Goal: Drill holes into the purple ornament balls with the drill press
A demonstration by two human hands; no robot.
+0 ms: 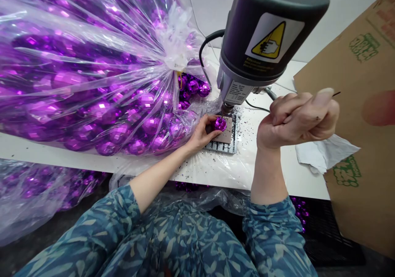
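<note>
My left hand point(202, 135) pinches a shiny purple faceted ball point(220, 123) between thumb and fingers. The ball rests on a small brown board point(226, 132) on the slotted metal base point(222, 147), just under the chuck point(226, 107) of a drill press point(259, 34). A small hole or pale mark shows on top of the ball. My right hand point(300, 116) is raised beside the drill press and closed in a fist round its lever point(270, 93), most of which the fingers hide. A thin dark tip sticks out past the thumb.
A big clear plastic bag point(175, 34) of purple balls fills the left, with loose balls point(193, 86) by its neck. Dark shavings litter the white table point(216, 172). White paper point(324, 153) and a cardboard box point(364, 137) stand right. Another bag point(37, 195) lies lower left.
</note>
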